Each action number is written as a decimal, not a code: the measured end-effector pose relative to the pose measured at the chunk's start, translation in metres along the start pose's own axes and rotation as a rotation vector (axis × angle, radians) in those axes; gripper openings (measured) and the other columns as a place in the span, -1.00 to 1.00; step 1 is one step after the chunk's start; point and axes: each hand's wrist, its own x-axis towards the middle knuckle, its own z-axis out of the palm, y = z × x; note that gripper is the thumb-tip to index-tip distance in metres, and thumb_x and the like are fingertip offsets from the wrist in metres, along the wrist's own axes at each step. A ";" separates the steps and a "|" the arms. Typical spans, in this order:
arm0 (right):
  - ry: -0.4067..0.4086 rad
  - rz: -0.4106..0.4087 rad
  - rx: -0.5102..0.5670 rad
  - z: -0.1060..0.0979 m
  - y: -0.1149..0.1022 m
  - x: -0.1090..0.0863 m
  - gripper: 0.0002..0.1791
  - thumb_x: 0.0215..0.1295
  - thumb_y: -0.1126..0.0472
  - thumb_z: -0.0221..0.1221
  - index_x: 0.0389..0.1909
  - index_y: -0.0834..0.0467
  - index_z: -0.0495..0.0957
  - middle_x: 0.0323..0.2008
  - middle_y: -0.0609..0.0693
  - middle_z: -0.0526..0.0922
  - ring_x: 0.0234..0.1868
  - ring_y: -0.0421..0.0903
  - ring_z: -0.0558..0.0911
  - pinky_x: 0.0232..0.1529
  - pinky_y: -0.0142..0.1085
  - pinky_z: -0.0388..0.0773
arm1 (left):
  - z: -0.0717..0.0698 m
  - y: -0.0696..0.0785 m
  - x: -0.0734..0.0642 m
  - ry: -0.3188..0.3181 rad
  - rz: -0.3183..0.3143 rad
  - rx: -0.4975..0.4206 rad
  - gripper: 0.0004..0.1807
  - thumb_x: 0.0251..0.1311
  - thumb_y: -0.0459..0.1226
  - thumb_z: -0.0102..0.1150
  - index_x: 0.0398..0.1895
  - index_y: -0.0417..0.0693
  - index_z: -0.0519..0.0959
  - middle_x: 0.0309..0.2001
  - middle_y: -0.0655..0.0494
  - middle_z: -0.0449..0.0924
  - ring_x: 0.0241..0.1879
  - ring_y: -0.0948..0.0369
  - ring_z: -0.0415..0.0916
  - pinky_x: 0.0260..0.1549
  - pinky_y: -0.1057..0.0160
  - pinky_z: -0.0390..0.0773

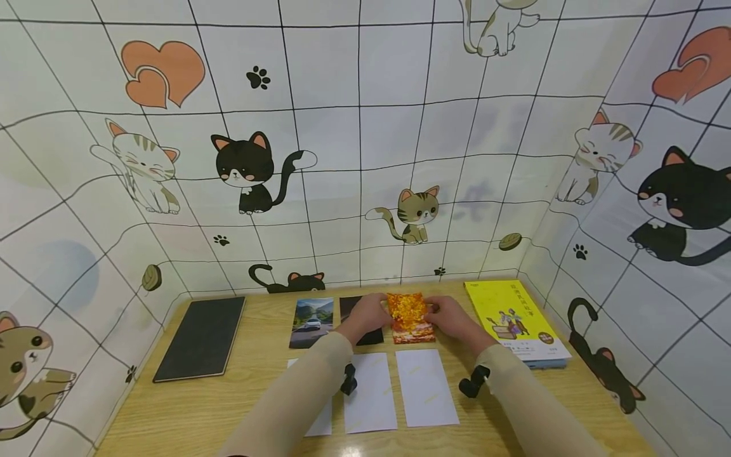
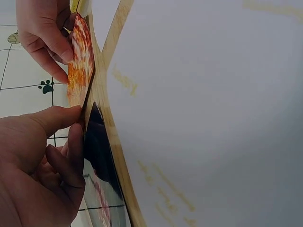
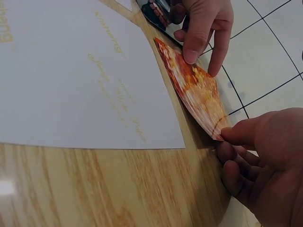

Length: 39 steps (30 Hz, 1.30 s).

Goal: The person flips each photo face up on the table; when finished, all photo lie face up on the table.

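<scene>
An orange-and-red photo print point(image 1: 408, 314) lies between my two hands at the back of the table. My left hand point(image 1: 370, 315) pinches its left edge between thumb and fingers, and my right hand point(image 1: 451, 319) pinches the right edge. In the right wrist view the print point(image 3: 191, 87) bows slightly, its near edge close over the wood. Beside it, partly behind my left hand, is a dark photo print point(image 1: 374, 337). Further left lies a photo of a car on a mountain road point(image 1: 311, 322).
White sheets point(image 1: 370, 393) with faint yellow lettering lie in a row in front of the photos, one partly under my left sleeve point(image 1: 291, 400). A black notebook point(image 1: 201, 338) lies at the left. A yellow book point(image 1: 510, 314) rests on a blue one point(image 1: 547, 364) at the right.
</scene>
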 end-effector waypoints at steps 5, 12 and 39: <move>-0.012 0.017 -0.004 0.000 -0.002 0.001 -0.46 0.53 0.30 0.33 0.45 0.38 0.56 -0.05 0.10 0.73 -0.09 0.02 0.60 0.03 -0.06 0.62 | -0.001 0.001 0.000 0.002 0.002 0.034 -0.26 0.28 -0.22 0.62 0.50 -0.19 0.58 0.36 -0.09 0.67 -0.14 0.09 0.68 0.22 -0.05 0.68; -0.009 0.045 -0.020 -0.002 -0.010 0.000 -0.48 0.53 0.31 0.32 0.44 0.37 0.57 -0.04 0.13 0.72 -0.10 0.03 0.59 0.02 -0.09 0.61 | -0.001 0.000 0.001 -0.004 0.002 0.042 -0.27 0.27 -0.22 0.61 0.49 -0.20 0.59 0.41 -0.11 0.63 0.11 -0.01 0.69 0.24 -0.08 0.67; 0.019 0.001 -0.031 0.002 -0.006 -0.007 -0.45 0.56 0.27 0.33 0.45 0.41 0.54 -0.12 0.07 0.73 -0.17 -0.03 0.61 -0.01 -0.03 0.62 | -0.002 0.009 -0.001 -0.001 -0.036 0.095 -0.26 0.29 -0.16 0.63 0.51 -0.09 0.59 0.36 -0.02 0.67 0.23 -0.01 0.67 0.29 -0.07 0.64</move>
